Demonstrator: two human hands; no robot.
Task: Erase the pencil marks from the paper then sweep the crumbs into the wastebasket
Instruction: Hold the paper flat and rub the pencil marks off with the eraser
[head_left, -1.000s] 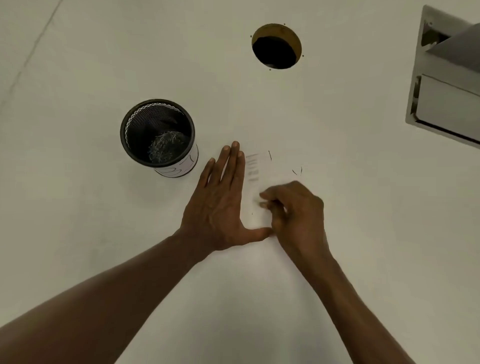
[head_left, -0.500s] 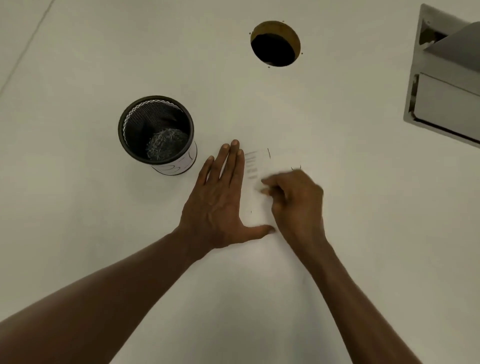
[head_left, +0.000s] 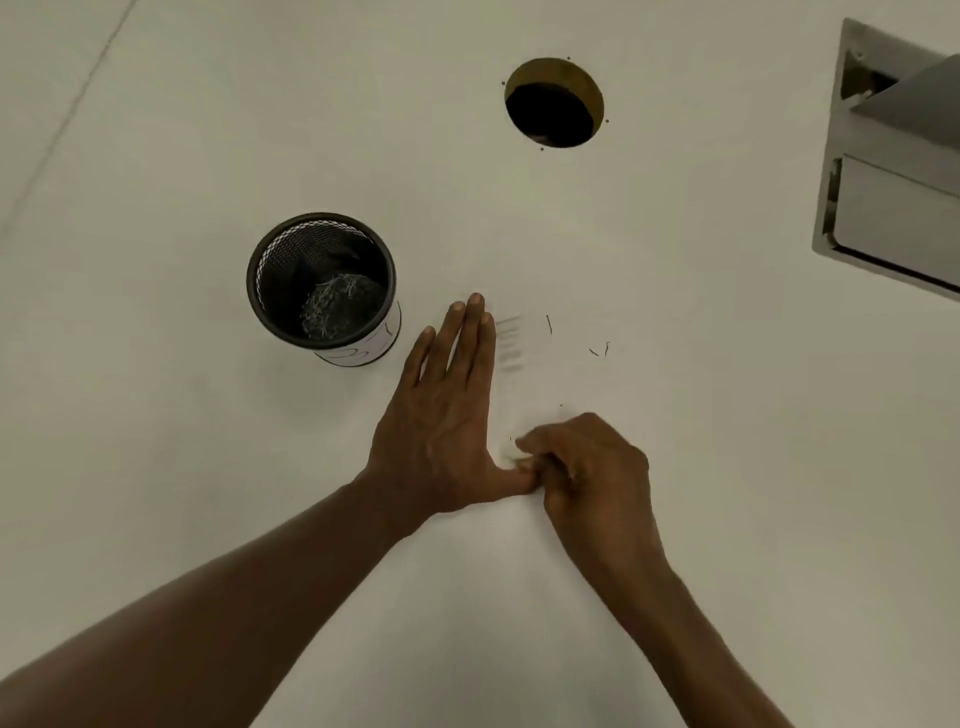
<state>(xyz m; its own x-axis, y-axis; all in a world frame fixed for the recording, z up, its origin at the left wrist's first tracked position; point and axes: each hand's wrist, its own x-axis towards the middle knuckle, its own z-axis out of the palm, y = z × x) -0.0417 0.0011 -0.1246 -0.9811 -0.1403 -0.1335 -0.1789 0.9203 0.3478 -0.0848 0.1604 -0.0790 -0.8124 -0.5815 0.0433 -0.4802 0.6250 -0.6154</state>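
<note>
A white paper (head_left: 535, 384) lies on the white table, hard to tell from it. Grey pencil marks (head_left: 510, 343) sit near its top left edge, with a few dark strokes (head_left: 598, 351) further right. My left hand (head_left: 447, 415) lies flat, fingers spread, pressing the paper's left edge. My right hand (head_left: 587, 462) is closed on a small white eraser (head_left: 511, 451), which touches the paper by my left thumb. A black mesh wastebasket (head_left: 322, 283) stands to the left with grey scraps inside.
A round cable hole (head_left: 553, 101) opens in the table at the back. A grey metal box (head_left: 893, 171) sits at the right edge. A seam (head_left: 67, 119) runs across the table's far left.
My right hand has moved down the paper toward me with the eraser, from beside the marks to my left thumb. My left hand has stayed flat in place.
</note>
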